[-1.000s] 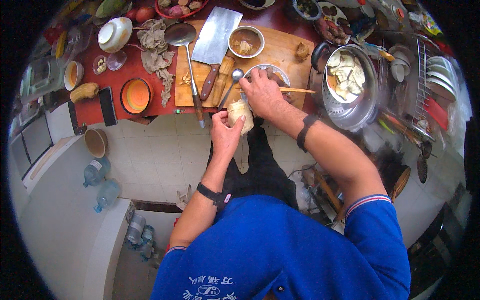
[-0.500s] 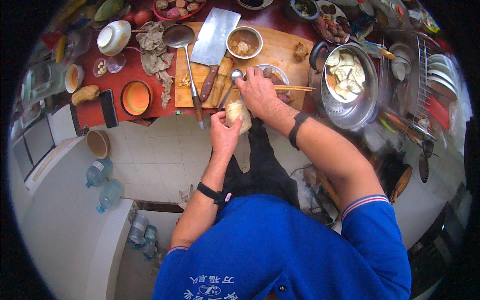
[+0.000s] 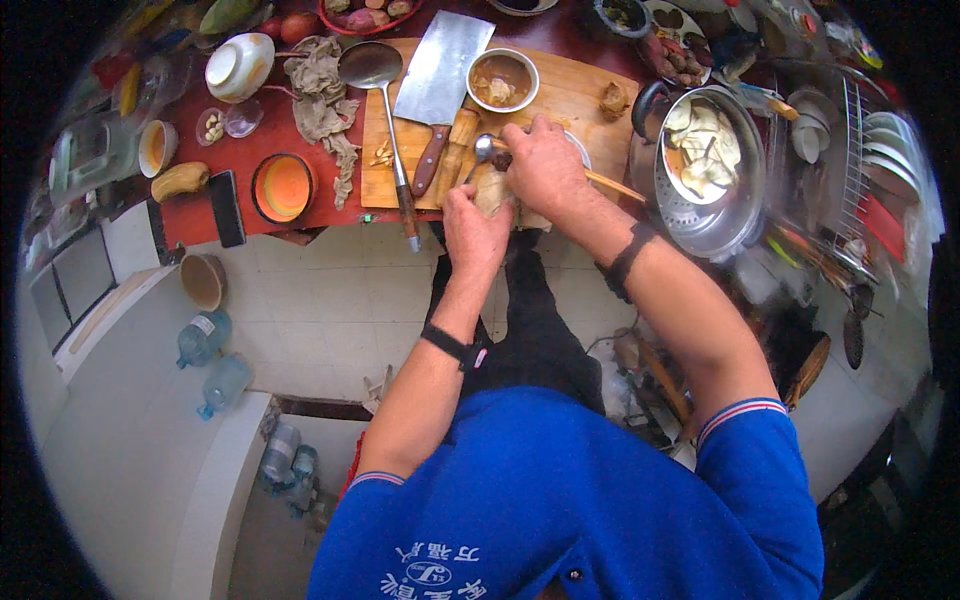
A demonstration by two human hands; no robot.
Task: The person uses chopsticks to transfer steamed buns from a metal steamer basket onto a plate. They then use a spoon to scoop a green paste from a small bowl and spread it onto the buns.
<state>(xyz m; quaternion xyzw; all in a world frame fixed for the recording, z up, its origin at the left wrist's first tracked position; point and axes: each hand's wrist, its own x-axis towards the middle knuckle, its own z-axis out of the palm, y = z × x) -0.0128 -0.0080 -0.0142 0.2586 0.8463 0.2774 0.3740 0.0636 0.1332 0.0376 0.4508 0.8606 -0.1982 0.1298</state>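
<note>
Left hand [image 3: 478, 232] and pale bun [image 3: 491, 190] rise toward the right hand [image 3: 545, 170]

Compared with half a second ago, the left hand and the bun sit higher in the frame, at the front edge of the cutting board [image 3: 590, 90]; the right hand has shifted slightly up and right. The left hand grasps the bun near the upper centre. Fingers of the right hand are curled around chopsticks [image 3: 617, 187], which stick out to the right. Just beside its fingertips is a small dark morsel [image 3: 501, 160]; whether the chopsticks grip it, I cannot tell. Behind this hand, a plate [image 3: 580, 149] is mostly hidden.

Left of the hands lie a spoon [image 3: 484, 148], a cleaver [image 3: 443, 68] and a ladle [image 3: 371, 65]; above them stands a bowl of brown liquid [image 3: 503, 80]. Upper right, a metal pot [image 3: 735, 225] holds a dish of pale slices [image 3: 700, 150]. On the red tabletop [image 3: 258, 137], upper left, is an orange bowl [image 3: 283, 188].
</note>
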